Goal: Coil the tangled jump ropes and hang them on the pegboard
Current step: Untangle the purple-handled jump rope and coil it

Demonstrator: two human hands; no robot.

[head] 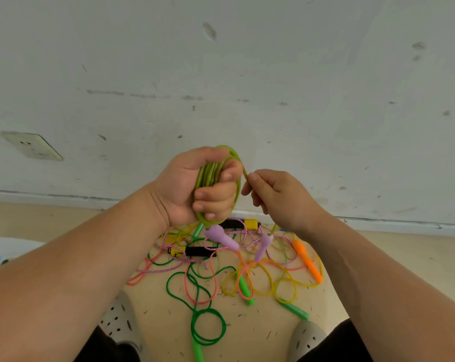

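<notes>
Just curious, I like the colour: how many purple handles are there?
2 purple handles: one dangles below the left hand, one below the right hand; others may be hidden.

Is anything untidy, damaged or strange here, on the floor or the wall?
Yes. Several jump ropes lie tangled together on the floor, their coloured strands crossing. Small dark bits are scattered around them like litter. The wall carries grey scuff marks. The green coil in the left hand looks tidy.
</notes>
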